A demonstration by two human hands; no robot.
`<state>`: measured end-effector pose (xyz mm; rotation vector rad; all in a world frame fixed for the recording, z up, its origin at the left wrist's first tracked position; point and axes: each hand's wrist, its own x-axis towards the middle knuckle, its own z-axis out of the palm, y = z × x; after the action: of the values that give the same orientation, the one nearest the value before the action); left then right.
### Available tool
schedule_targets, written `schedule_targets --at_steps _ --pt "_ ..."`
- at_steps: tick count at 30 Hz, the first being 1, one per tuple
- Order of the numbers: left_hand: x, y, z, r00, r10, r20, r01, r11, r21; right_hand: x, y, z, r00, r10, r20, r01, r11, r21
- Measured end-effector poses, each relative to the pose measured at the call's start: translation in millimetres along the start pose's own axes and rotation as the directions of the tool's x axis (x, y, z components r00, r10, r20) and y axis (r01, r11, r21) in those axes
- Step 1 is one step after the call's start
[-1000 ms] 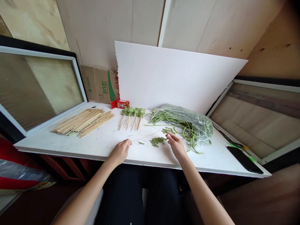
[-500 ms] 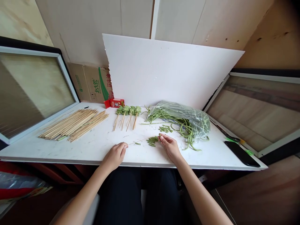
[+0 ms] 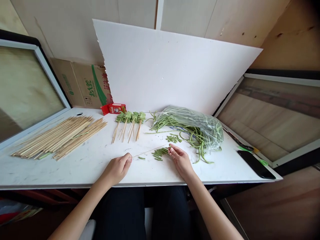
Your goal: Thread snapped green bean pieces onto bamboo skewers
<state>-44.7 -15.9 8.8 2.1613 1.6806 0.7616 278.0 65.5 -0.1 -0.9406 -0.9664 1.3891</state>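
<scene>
My left hand [image 3: 119, 168] is closed on the near end of a thin wooden skewer [image 3: 147, 151], which slants up to the right above the white table. At its far end my right hand [image 3: 180, 160] pinches a short piece of green bean [image 3: 170, 145] against the skewer's tip. Whether the tip has gone into the piece is too small to tell. Just left of my right hand lies a row of cut bean pieces [image 3: 158, 153], and a single cut piece [image 3: 141, 158] rests under the skewer.
Loose skewers [image 3: 65, 135] are heaped at left. Bean-loaded skewers [image 3: 131, 117] lie at the back beside a red box [image 3: 114, 108]. Long beans [image 3: 172, 122] spill from a plastic bag [image 3: 197, 123]; small bean ends [image 3: 173, 138] lie before it. A black phone [image 3: 256, 164] is at right.
The head view has shifted, so the table's left side looks nearer and lower. Both hands keep their hold on the skewer and bean piece, with little other movement.
</scene>
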Motion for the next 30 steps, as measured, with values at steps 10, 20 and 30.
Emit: schedule_targets --at_steps 10,20,30 --pt "-2 2 2.7 1.000 0.013 0.018 -0.015 0.997 0.071 -7 -11 6 0.995 0.051 0.088 -0.048 0.998 -0.039" --pt "-2 2 2.0 0.999 0.037 0.038 -0.040 0.995 0.087 -7 -7 6 0.995 0.062 0.077 -0.058 0.997 -0.053" --pt "-3 1 2.8 0.998 0.055 0.011 -0.056 0.993 0.108 -5 -6 6 0.994 0.061 0.085 -0.058 0.998 -0.036"
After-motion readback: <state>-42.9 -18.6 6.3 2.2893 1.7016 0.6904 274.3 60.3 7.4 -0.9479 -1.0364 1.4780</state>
